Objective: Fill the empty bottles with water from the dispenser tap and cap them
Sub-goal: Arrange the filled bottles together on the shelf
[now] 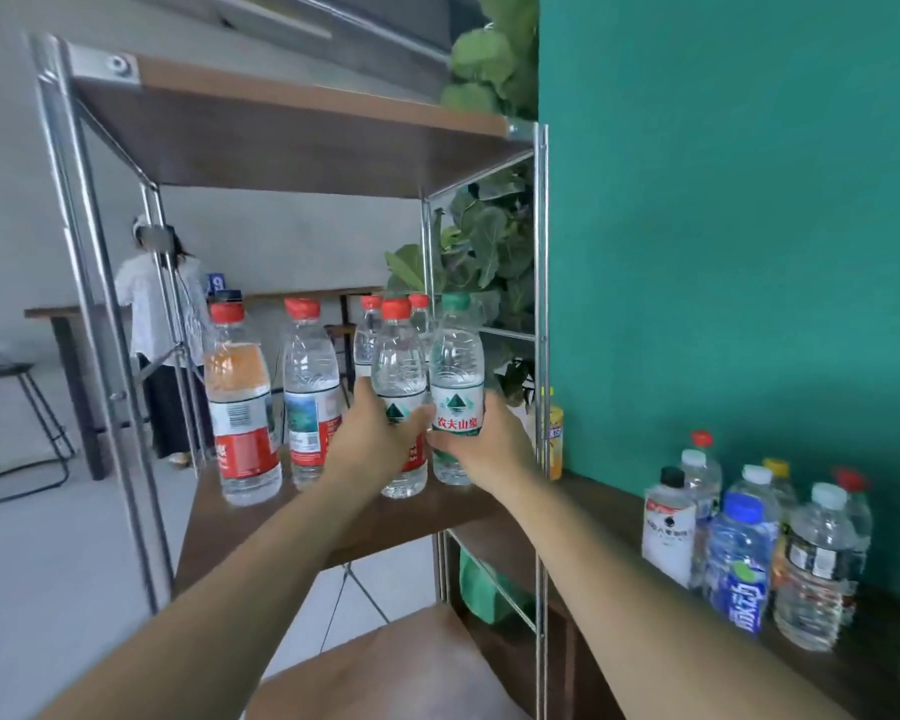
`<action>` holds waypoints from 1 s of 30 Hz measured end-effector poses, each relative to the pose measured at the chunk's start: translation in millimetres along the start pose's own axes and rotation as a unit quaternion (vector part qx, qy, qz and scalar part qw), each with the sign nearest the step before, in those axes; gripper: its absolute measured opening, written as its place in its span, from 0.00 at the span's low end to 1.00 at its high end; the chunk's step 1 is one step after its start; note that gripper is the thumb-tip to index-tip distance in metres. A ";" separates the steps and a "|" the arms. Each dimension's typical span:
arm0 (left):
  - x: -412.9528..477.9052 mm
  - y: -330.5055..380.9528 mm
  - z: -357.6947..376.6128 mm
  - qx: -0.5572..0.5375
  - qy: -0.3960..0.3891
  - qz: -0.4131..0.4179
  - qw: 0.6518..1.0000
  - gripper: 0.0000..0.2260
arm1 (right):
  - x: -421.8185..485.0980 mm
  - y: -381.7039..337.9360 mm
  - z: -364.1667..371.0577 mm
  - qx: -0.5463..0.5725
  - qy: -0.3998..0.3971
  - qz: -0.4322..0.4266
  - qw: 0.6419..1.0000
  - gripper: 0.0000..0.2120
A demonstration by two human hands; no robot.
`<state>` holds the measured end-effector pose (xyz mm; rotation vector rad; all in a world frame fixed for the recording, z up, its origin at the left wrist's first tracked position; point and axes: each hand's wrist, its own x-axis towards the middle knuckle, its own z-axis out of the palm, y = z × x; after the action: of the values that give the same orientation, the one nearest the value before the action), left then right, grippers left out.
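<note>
Several clear plastic bottles stand on the wooden shelf (333, 527) of a metal rack. My left hand (380, 433) is wrapped around a red-capped bottle (398, 350) at its label. My right hand (481, 441) grips a green-capped bottle (457, 356) beside it, right of the red-capped one. Both bottles stand upright on the shelf, touching each other. Further left stand a large red-capped bottle (237, 402) and another red-capped bottle (310, 387). Two more red-capped bottles (370, 324) are behind. No dispenser tap is in view.
A group of assorted capped bottles (749, 543) stands on a dark counter at the right, against a green wall (723, 226). The rack's metal post (541, 304) is just right of my right hand. A leafy plant (484, 252) is behind. A person (157, 324) stands far left.
</note>
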<state>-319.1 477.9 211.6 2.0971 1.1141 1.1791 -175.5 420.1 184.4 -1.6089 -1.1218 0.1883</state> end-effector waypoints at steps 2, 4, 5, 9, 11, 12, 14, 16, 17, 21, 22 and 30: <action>8.7 -5.7 2.6 0.001 0.002 -0.006 1.000 0.28 | 7.1 5.8 7.6 0.012 -0.010 -0.001 1.000 0.29; 16.1 -14.7 6.7 0.015 0.001 -0.006 1.000 0.29 | 11.1 11.9 14.6 0.021 -0.003 -0.010 1.000 0.27; 17.1 -19.3 9.9 0.027 0.001 -0.008 1.000 0.30 | 13.0 15.6 18.5 0.020 -0.001 -0.012 1.000 0.28; 18.4 -31.7 25.0 0.064 0.006 -0.053 0.996 0.40 | 22.7 23.0 29.4 -0.001 -0.031 0.008 0.999 0.30; 21.3 -33.8 31.0 0.068 0.011 -0.067 0.995 0.39 | 29.6 24.4 31.5 -0.014 -0.042 0.018 0.999 0.29; 22.9 -34.6 33.2 0.069 0.015 -0.070 0.995 0.39 | 32.6 25.5 32.2 -0.020 -0.044 0.022 0.999 0.28; 25.0 -36.8 37.5 0.072 0.021 -0.068 0.995 0.39 | 36.6 27.8 34.3 -0.030 -0.045 0.026 0.998 0.26; 25.9 -37.8 40.1 0.074 0.024 -0.065 0.995 0.39 | 38.7 29.5 37.0 -0.039 -0.045 0.029 0.998 0.25; 26.7 -38.0 40.6 0.075 0.024 -0.066 0.995 0.38 | 39.4 29.2 38.2 -0.044 -0.044 0.028 0.998 0.25; 24.6 -36.4 36.5 0.073 0.004 -0.074 0.995 0.37 | 32.1 26.2 41.5 -0.062 -0.022 0.006 0.998 0.25; 20.2 -35.4 34.5 0.076 -0.007 -0.080 0.994 0.36 | 25.5 24.7 39.0 -0.071 -0.009 -0.011 0.997 0.25; -63.0 -11.5 57.7 0.076 0.031 0.241 0.967 0.19 | -64.8 42.6 -30.3 -0.102 0.081 -0.121 0.984 0.22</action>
<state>-292.9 430.4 144.7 2.5597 0.7558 1.4193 -167.4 354.7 133.6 -1.6169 -1.2287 -0.2205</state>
